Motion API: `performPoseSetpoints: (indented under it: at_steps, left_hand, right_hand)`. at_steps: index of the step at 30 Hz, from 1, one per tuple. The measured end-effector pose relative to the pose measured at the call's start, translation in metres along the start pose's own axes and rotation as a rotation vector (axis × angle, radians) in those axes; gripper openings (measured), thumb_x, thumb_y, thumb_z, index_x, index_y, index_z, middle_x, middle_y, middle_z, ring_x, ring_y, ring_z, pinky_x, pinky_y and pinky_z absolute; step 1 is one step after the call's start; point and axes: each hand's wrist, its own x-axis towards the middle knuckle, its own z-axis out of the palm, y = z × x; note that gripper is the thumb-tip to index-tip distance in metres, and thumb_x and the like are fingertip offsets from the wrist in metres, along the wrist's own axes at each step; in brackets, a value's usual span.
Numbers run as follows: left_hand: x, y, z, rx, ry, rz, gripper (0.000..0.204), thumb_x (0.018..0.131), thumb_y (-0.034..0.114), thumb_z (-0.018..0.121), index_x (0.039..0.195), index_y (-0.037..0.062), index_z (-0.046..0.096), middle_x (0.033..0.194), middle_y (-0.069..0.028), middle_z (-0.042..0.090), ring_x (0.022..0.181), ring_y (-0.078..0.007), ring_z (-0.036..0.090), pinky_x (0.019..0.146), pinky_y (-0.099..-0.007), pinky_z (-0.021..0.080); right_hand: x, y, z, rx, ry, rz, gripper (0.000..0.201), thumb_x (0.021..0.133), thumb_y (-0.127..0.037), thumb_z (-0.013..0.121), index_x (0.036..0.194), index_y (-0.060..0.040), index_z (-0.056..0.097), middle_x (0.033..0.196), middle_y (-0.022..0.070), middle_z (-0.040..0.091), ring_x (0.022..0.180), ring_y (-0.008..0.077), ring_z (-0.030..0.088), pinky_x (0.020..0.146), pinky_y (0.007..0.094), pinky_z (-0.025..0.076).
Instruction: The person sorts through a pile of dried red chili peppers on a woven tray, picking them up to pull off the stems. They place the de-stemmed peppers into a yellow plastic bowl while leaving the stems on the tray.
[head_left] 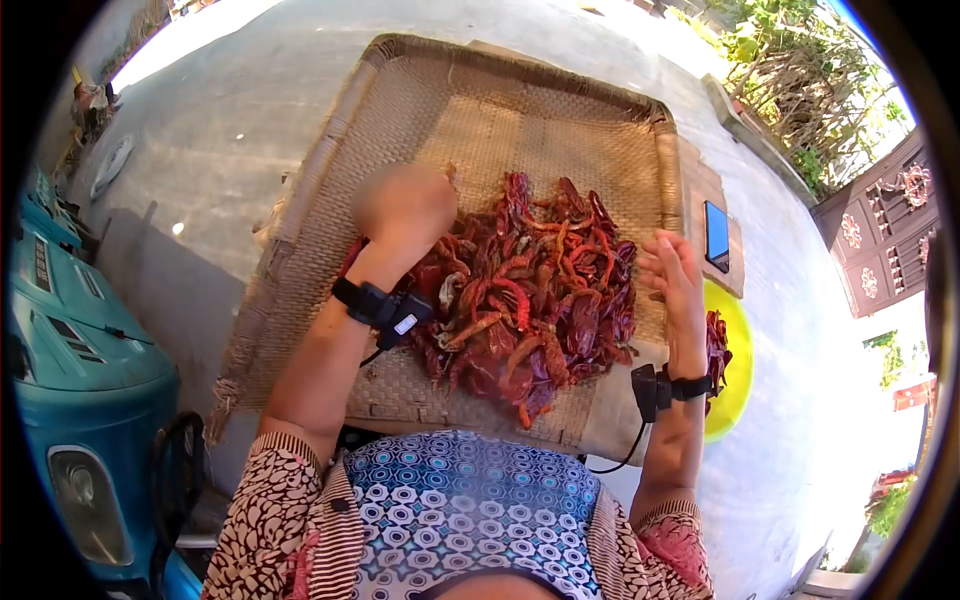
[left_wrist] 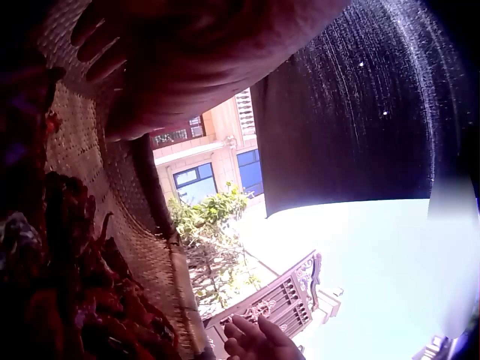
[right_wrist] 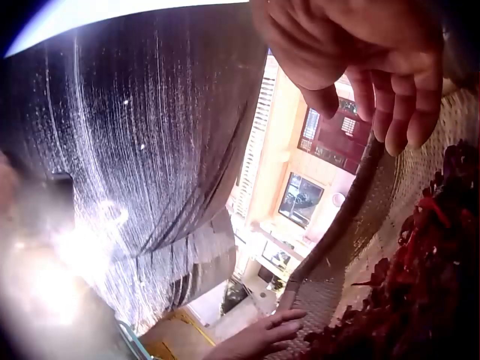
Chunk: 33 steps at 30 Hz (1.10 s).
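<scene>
Dried red chilies (head_left: 530, 290) lie heaped in a rectangular woven tray (head_left: 400, 110). The left hand (head_left: 405, 205), partly blurred in the head view, is over the pile's upper left edge; its fingers (left_wrist: 101, 52) look extended in the left wrist view. Over the tray's right side is the right hand (head_left: 675, 275), its fingers loosely bent and apart, with nothing visible in them. In the right wrist view the right hand (right_wrist: 367, 67) hangs near the tray rim (right_wrist: 330, 240), and the left hand (right_wrist: 262, 337) appears beyond with fingers spread.
A phone (head_left: 717, 236) lies on a board (head_left: 700, 185) right of the tray. Below it stands a yellow basin (head_left: 735, 400) holding more chilies (head_left: 716, 355). At the left is a teal vehicle (head_left: 95, 340). Plants (head_left: 800, 80) grow at the upper right.
</scene>
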Motion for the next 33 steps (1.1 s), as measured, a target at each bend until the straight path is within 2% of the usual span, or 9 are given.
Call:
performPoseSetpoints:
  at_steps: [6, 7, 9, 15, 21, 25, 28, 31, 33]
  left_hand:
    - [-0.007, -0.019, 0.015, 0.326, 0.091, 0.042, 0.035, 0.088, 0.037, 0.06, 0.115, 0.0148, 0.064, 0.107, -0.0152, 0.065, 0.097, -0.0285, 0.063, 0.08, -0.0381, 0.049]
    - [0.005, -0.015, 0.007, 0.152, -0.284, -0.169, 0.048, 0.087, 0.04, 0.065, 0.132, 0.0276, 0.055, 0.132, -0.0117, 0.052, 0.128, -0.034, 0.042, 0.107, -0.0505, 0.027]
    - [0.004, -0.003, 0.0, 0.185, -0.3, -0.097, 0.044, 0.085, 0.033, 0.068, 0.127, 0.0266, 0.057, 0.131, -0.0105, 0.053, 0.127, -0.0313, 0.044, 0.107, -0.05, 0.028]
    - [-0.008, -0.005, 0.019, -0.081, -0.061, 0.064, 0.034, 0.076, 0.001, 0.063, 0.105, 0.0191, 0.06, 0.108, -0.0094, 0.051, 0.111, -0.0303, 0.051, 0.1, -0.038, 0.037]
    - [-0.014, 0.019, -0.006, -0.392, 0.091, 0.279, 0.031, 0.074, -0.005, 0.057, 0.101, 0.0099, 0.061, 0.105, -0.0103, 0.052, 0.097, -0.0281, 0.055, 0.086, -0.0323, 0.046]
    - [-0.022, 0.042, -0.025, -0.624, -0.347, 0.501, 0.028, 0.072, -0.003, 0.057, 0.099, 0.0039, 0.061, 0.097, -0.0099, 0.055, 0.1, -0.0256, 0.055, 0.088, -0.0341, 0.045]
    - [-0.034, 0.043, -0.01, -0.55, -0.788, 0.677, 0.032, 0.072, 0.0, 0.059, 0.104, 0.0053, 0.061, 0.1, -0.0102, 0.055, 0.1, -0.0262, 0.054, 0.088, -0.0338, 0.044]
    - [-0.036, 0.044, 0.001, -0.553, -0.882, 0.557, 0.035, 0.073, 0.003, 0.061, 0.108, 0.0066, 0.061, 0.103, -0.0109, 0.055, 0.101, -0.0268, 0.054, 0.088, -0.0339, 0.044]
    - [-0.036, 0.043, 0.002, -0.525, -0.916, 0.535, 0.036, 0.072, 0.004, 0.062, 0.108, 0.0072, 0.061, 0.104, -0.0109, 0.055, 0.101, -0.0267, 0.054, 0.088, -0.0342, 0.044]
  right_hand:
    - [0.074, 0.031, 0.048, -0.96, -0.005, -0.393, 0.052, 0.093, -0.045, 0.058, 0.129, -0.0094, 0.055, 0.122, 0.0199, 0.06, 0.112, 0.0367, 0.056, 0.094, 0.0464, 0.044]
    - [0.08, 0.029, 0.059, -1.04, -0.012, -0.337, 0.053, 0.092, -0.048, 0.058, 0.131, -0.0115, 0.054, 0.123, 0.021, 0.059, 0.114, 0.0384, 0.054, 0.096, 0.0492, 0.042]
    - [0.095, 0.031, 0.072, -1.174, -0.063, -0.23, 0.06, 0.091, -0.055, 0.053, 0.137, -0.0173, 0.051, 0.124, 0.022, 0.058, 0.118, 0.0403, 0.052, 0.099, 0.0556, 0.038]
    - [0.121, 0.047, 0.101, -1.133, -0.139, -0.175, 0.05, 0.088, -0.041, 0.06, 0.131, -0.0155, 0.055, 0.117, 0.0215, 0.062, 0.106, 0.0378, 0.059, 0.09, 0.0512, 0.046]
    - [0.123, 0.046, 0.095, -0.751, -0.25, -0.174, 0.034, 0.082, -0.012, 0.065, 0.116, -0.009, 0.062, 0.093, 0.0146, 0.067, 0.085, 0.0286, 0.066, 0.073, 0.0406, 0.051]
    - [0.114, 0.036, 0.109, -0.53, -0.399, -0.401, 0.033, 0.081, -0.007, 0.064, 0.114, -0.0074, 0.062, 0.085, 0.0119, 0.067, 0.079, 0.0248, 0.066, 0.069, 0.037, 0.051]
    - [0.109, 0.028, 0.127, -0.526, -0.582, -0.338, 0.045, 0.084, -0.016, 0.065, 0.127, -0.0099, 0.056, 0.101, 0.0126, 0.066, 0.086, 0.0237, 0.064, 0.075, 0.0344, 0.051]
    - [0.09, 0.017, 0.147, -0.845, -0.407, -0.724, 0.055, 0.084, -0.026, 0.064, 0.136, -0.0149, 0.051, 0.121, 0.0172, 0.059, 0.102, 0.0322, 0.062, 0.084, 0.0419, 0.05]
    - [0.08, 0.004, 0.158, -1.03, -0.505, -0.61, 0.058, 0.083, -0.03, 0.063, 0.139, -0.0189, 0.048, 0.128, 0.0186, 0.054, 0.109, 0.0365, 0.058, 0.089, 0.0448, 0.048]
